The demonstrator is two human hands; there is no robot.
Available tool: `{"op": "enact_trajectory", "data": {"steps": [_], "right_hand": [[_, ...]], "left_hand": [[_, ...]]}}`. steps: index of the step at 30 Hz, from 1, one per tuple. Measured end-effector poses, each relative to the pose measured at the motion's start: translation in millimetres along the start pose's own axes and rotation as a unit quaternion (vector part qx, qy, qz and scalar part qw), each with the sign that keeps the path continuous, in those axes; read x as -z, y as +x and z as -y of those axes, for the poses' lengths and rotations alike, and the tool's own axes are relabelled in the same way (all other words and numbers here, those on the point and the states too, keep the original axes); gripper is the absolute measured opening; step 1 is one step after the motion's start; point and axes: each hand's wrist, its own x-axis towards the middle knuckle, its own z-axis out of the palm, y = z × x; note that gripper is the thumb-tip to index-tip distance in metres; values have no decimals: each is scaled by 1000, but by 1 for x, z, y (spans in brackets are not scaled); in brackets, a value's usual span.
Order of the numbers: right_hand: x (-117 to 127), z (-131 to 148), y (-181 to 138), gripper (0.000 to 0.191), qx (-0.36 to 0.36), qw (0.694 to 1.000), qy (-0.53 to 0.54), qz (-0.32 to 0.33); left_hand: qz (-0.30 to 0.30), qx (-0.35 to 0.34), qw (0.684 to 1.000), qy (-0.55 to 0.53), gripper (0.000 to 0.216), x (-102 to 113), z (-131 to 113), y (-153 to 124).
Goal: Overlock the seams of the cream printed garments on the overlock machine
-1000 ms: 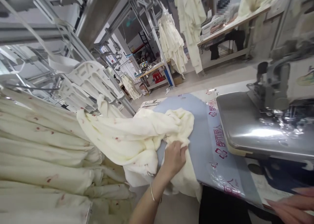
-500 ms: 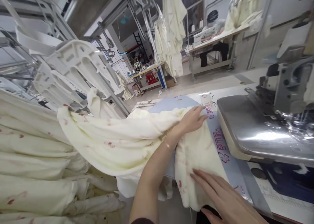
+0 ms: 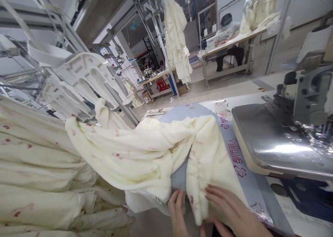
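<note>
A pale yellow garment [image 3: 145,143] with small reddish prints lies gathered on the work table, one narrow sleeve-like part [image 3: 205,160] extending toward me. My right hand [image 3: 231,209] rests on that part near its lower end, fingers stretched over the cloth. To its left, my left hand [image 3: 179,212] is at the table's front edge, fingers extended and thumb apart, close to the cloth's end. Whether the left thumb touches the cloth I cannot tell.
A sewing machine [image 3: 307,91] with a shiny metal bed plate [image 3: 275,140] stands at right. Similar garments [image 3: 33,167] hang at left beside white plastic hangers [image 3: 88,70]. A person [image 3: 226,27] sits at a far sewing table [image 3: 234,43].
My left hand has left the top of the cloth and come back toward me to the front edge. The right hand stays on the cloth, nearly unmoved.
</note>
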Motion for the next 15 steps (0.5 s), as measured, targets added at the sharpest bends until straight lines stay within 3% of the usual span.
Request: {"op": "enact_trajectory", "data": {"steps": [3,5,7,12,15], "right_hand": [[-23,9,-17,48,20,999,-45,-12],[-33,8,-20,47,21,999,-41,-27],[-31,2,-16,43,28,999,-11,-28],[16,-7,2,45,-21,998,56,32],[52,-13,4,44,-57,997,53,5]], "left_hand": [[31,102,979,-177,52,-8,4,-13],[35,157,949,-273,53,-11,-2,-17],[17,177,938,-298,51,-12,-16,-14],[-11,107,979,-174,45,-18,-59,12],[-47,44,983,-169,32,-28,-77,31]]}}
